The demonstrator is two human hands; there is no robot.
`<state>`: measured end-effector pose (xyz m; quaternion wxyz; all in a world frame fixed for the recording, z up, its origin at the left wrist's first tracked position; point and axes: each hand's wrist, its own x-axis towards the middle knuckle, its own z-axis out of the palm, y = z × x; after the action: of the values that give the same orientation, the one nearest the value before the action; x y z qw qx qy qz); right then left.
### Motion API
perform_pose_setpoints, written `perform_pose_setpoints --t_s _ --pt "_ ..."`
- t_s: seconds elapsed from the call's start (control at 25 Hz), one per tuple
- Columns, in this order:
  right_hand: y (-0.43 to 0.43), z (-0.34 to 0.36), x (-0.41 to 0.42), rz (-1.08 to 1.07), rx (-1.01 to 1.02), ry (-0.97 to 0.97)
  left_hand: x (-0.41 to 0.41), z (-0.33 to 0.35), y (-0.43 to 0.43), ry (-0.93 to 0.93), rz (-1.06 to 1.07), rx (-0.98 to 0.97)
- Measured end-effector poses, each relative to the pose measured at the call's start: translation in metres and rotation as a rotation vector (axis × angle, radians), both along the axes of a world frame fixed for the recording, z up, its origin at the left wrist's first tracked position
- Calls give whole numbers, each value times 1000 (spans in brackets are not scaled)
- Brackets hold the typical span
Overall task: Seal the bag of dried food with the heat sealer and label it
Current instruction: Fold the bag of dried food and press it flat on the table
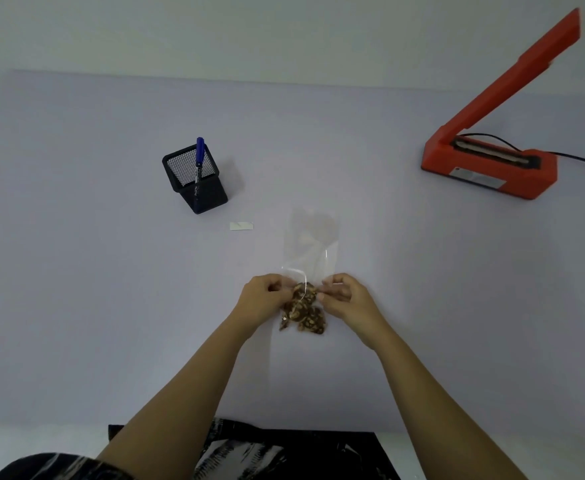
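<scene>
Both hands pinch the clear bag [310,251] at mid-counter: left hand [266,297] grips its left edge, right hand [344,296] its right edge, just above the brown dried food [303,315] bunched at the near end. The bag's empty top stretches away along the counter [76,271]. The label [241,225] lies just left, near the pen [199,157] in its cup [195,181]. The red sealer [491,161] sits far right, arm raised.

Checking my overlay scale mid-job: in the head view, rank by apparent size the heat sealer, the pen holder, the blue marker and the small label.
Largest to smallest:
1. Orange heat sealer with raised arm
2. Black mesh pen holder
3. Blue marker, partly hidden in the holder
4. Small white label
</scene>
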<state>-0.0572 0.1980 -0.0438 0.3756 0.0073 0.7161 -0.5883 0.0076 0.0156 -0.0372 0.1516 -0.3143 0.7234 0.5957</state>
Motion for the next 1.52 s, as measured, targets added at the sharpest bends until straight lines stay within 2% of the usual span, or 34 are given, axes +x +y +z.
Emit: perform_pose_setpoints --t_s 0.48,0.64,0.76,0.88,1.28,1.36,1.52 --pt "0 -3 -2 25 -9 66 8 1 -2 95 6 22" --pt "-2 -1 3 30 -33 17 9 0 -1 119 66 23" --pt "-6 -2 5 13 -36 4 8 2 3 116 49 -32" --pt "-6 -4 2 25 -17 37 8 2 5 105 37 0" --pt "-8 -1 -2 123 28 -57 10 -4 2 131 -25 32" --pt "-8 0 -3 138 33 -38 12 -4 2 133 -10 65" --pt "-9 -1 -6 145 35 -72 14 -6 0 159 47 276"
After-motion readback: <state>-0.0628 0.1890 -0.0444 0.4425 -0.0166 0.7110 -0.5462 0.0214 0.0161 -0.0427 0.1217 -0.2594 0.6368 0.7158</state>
